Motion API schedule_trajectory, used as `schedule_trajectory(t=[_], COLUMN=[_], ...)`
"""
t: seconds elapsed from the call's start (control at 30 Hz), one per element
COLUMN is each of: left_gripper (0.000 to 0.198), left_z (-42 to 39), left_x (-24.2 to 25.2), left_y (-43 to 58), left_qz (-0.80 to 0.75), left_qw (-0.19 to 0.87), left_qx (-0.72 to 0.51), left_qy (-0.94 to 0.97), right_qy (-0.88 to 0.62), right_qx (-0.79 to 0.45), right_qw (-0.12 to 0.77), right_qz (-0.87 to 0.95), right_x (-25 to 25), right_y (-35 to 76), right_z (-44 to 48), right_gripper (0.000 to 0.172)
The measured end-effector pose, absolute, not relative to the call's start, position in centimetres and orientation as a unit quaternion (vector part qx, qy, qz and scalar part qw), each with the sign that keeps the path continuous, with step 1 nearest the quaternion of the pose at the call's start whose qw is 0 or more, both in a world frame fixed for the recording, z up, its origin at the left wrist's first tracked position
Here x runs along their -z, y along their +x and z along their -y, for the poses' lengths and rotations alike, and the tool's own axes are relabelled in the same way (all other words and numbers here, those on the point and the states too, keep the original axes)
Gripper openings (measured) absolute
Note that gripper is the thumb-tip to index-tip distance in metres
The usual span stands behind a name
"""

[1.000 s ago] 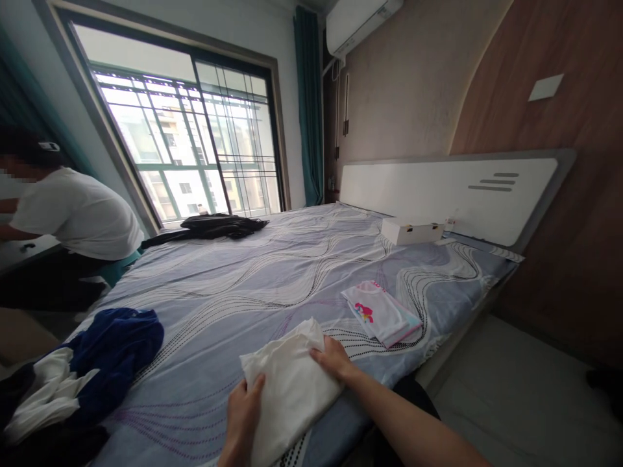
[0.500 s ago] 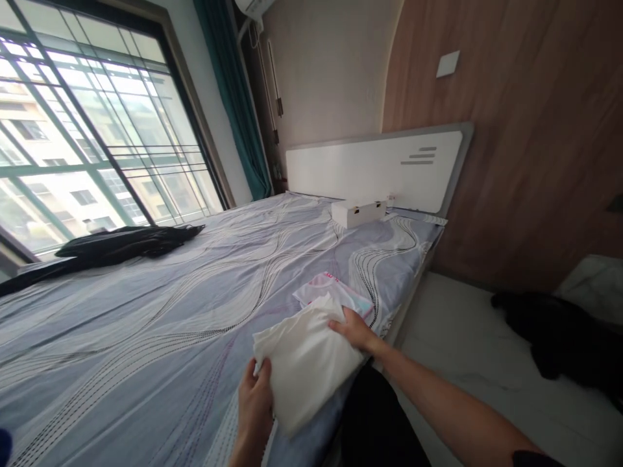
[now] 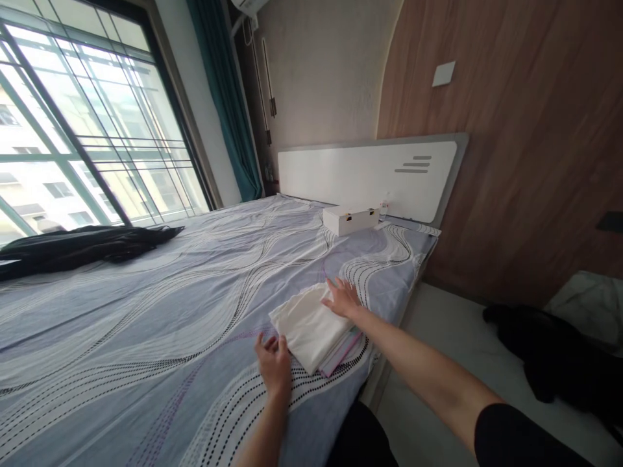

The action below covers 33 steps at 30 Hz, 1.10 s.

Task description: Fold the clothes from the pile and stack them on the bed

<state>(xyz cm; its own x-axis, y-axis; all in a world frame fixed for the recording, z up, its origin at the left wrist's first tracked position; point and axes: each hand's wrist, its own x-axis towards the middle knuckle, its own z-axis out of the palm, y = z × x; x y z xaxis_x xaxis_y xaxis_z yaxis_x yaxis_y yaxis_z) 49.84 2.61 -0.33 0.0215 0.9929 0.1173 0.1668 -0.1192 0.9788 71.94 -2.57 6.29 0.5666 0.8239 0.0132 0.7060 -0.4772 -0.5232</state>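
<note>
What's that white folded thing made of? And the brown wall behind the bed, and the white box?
The white folded thing looks like soft cloth, maybe cotton: matte, creased, with limp layered edges. The brown wall looks like wood or wood-look panel: streaky grain, slight sheen. The white box may be cardboard or plastic; too small to tell.

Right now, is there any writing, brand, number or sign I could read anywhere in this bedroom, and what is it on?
None can be read.
White box: small dark marks, too small to read.
Headboard: three grey bars, no letters.
Folded white cloth: plain.
Wall plate: blank.
</note>
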Motion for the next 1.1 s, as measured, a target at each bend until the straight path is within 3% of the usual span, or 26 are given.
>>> schedule_trajectory(t=[0.07, 0.17, 0.27, 0.7, 0.9, 1.1], left_gripper=[0.064, 0.048, 0.051, 0.068, 0.071, 0.082], left_z=[-1.7, -0.8, -0.6, 0.0, 0.6, 0.9], left_x=[0.8, 1.0, 1.1, 0.9, 1.7, 3.7], left_y=[50.1, 50.6, 51.0, 51.4, 50.9, 50.1], left_qz=[-0.473, -0.417, -0.435, -0.458, -0.455, -0.447], left_qw=[0.327, 0.185, 0.136, 0.093, 0.076, 0.054], left_qx=[-0.466, -0.349, -0.256, -0.190, -0.202, -0.211], left_qy=[0.672, 0.819, 0.853, 0.864, 0.864, 0.868], right_qy=[-0.840, -0.833, -0.850, -0.864, -0.863, -0.850], right_qx=[-0.110, -0.110, -0.109, -0.106, -0.035, -0.094], right_qw=[0.192, 0.101, 0.070, 0.045, 0.060, 0.059], right_qz=[0.496, 0.532, 0.511, 0.490, 0.501, 0.516], right_x=[-4.4, -2.6, -2.5, -1.8, -1.6, -1.9], right_y=[70.0, 68.2, 67.9, 67.9, 65.0, 64.3], right_z=[2.6, 2.7, 2.5, 1.6, 0.6, -3.8], right_gripper=[0.073, 0.068, 0.068, 0.068, 0.070, 0.076])
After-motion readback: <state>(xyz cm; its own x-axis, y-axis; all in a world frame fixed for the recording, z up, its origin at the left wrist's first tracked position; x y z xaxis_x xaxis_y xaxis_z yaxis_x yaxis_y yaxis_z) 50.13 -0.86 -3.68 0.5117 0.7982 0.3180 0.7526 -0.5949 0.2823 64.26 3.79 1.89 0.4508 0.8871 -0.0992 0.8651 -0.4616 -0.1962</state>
